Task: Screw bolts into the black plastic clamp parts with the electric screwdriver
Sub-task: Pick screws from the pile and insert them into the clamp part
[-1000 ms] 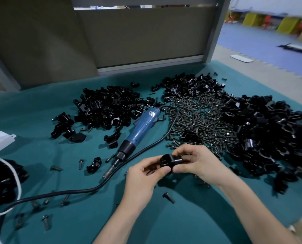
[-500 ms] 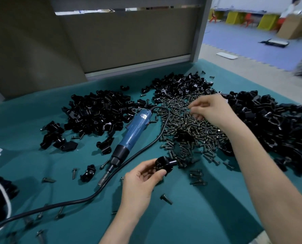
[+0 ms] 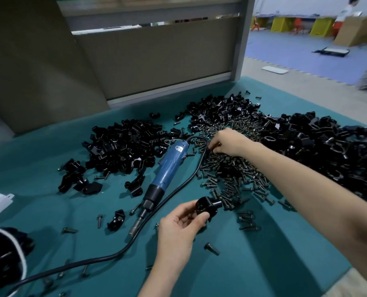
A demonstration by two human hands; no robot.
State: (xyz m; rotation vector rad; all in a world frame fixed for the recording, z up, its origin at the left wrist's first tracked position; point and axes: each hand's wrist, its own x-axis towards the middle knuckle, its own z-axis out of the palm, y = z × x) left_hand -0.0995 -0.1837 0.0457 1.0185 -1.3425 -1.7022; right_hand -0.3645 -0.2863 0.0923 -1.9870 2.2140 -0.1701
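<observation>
1. Since a second ago the right hand (image 3: 229, 142) has let go of the black clamp part (image 3: 207, 207) and reached to the far left edge of the bolt pile (image 3: 231, 176), just beside the screwdriver's cable (image 3: 199, 166). The left hand (image 3: 181, 229) has kept the part.
2. Left grip: thumb and fingers pinch the clamp part at the near edge of the bolt pile. It is turned toward the right, likely so a bolt can go straight in.
3. Right grip: the fingers curl down onto the bolts, probably to pick one. Their tips are buried, so I cannot tell whether a bolt is pinched yet.
4. The blue electric screwdriver (image 3: 169, 166) lies idle on the teal surface (image 3: 264, 264), left of the bolts, bit toward the near side and handy for the driving step.
5. The right forearm hides part of the bolt pile, and the right clamp heap (image 3: 317, 151) is cut off by the frame edge. The part's bolt hole is hard to make out, black on black.
</observation>
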